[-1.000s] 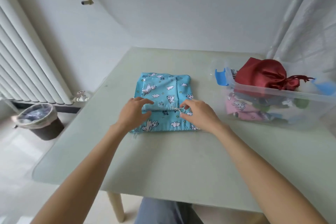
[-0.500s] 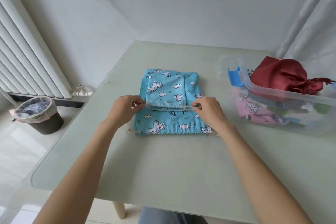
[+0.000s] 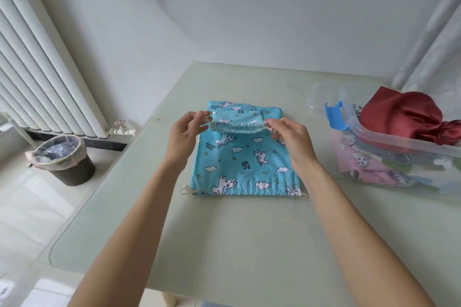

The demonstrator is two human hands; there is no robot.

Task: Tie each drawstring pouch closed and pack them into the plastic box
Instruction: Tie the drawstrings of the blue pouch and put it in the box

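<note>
Two hands, left hand point(image 3: 184, 132) and right hand point(image 3: 291, 137), pinch a small blue pouch's point(image 3: 234, 124) cords at centre frame, above a larger pouch point(image 3: 245, 164).

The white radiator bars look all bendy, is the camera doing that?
Yes: in the head view the wide lens bows the white ribbed radiator near the left edge; the small blue unicorn-print drawstring pouch in the middle looks hardly bent; soft daylight, faint shadows on the pale green table.

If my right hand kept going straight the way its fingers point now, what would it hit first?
The right hand points left and slightly away, along the small blue pouch it pinches. Beyond that gathered edge it would probably meet the left hand; depth is unclear.
</note>
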